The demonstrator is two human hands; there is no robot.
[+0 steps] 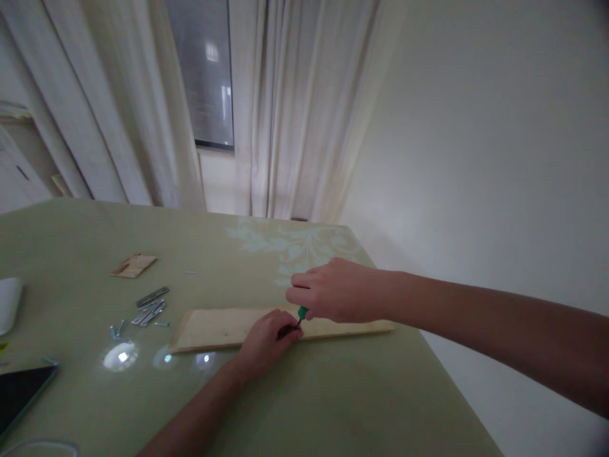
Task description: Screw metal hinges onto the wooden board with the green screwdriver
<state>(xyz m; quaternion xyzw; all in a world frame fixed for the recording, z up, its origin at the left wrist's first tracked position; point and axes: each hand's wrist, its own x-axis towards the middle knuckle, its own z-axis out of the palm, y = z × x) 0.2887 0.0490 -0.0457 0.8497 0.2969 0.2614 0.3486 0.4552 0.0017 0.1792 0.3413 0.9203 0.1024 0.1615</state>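
A pale wooden board (214, 327) lies flat on the table, long side across my view. My right hand (328, 289) is closed around the green handle of a screwdriver (302, 312), its shaft slanting down to the board's near side. My left hand (269, 339) rests on the board's middle, its thumb and fingers pinched together beside the screwdriver's tip. Whatever sits between those fingers is too small and shaded to make out.
Left of the board lie several metal brackets (150, 312), a few screws (118, 329) and a small wooden piece (134, 265). A dark flat device (23, 390) and a white object (9, 304) are at the left edge. The green table (333, 406) meets a wall at right.
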